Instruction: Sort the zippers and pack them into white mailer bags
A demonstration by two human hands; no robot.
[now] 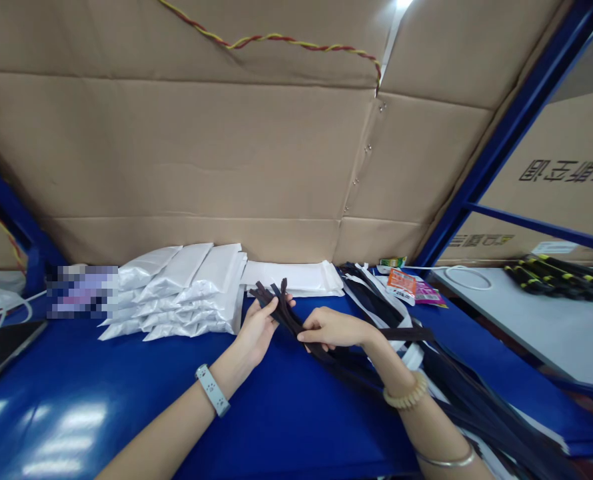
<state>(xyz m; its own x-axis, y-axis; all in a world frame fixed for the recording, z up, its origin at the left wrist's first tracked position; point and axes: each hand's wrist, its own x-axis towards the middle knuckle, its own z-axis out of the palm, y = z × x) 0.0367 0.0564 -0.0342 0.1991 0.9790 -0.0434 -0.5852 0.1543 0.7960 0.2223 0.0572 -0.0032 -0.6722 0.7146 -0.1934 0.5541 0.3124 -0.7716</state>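
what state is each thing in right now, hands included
left hand, closed on dark fabric strips near their ends
right hand, pinching them farther along
dark fabric strips, bunched between the hands
black and white strips, heaped at right
white packets, stacked in layers
paw-print wristband, fastened on left wrist
red-and-yellow wire, twisted, hanging slack
yellow-banded black rods, lying bundled
blue tabletop, glossy with reflections

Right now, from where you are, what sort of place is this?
Probably a workbench in a workshop or small factory: white packets stacked on a blue table, a bundle of long strips, and cardboard behind it.
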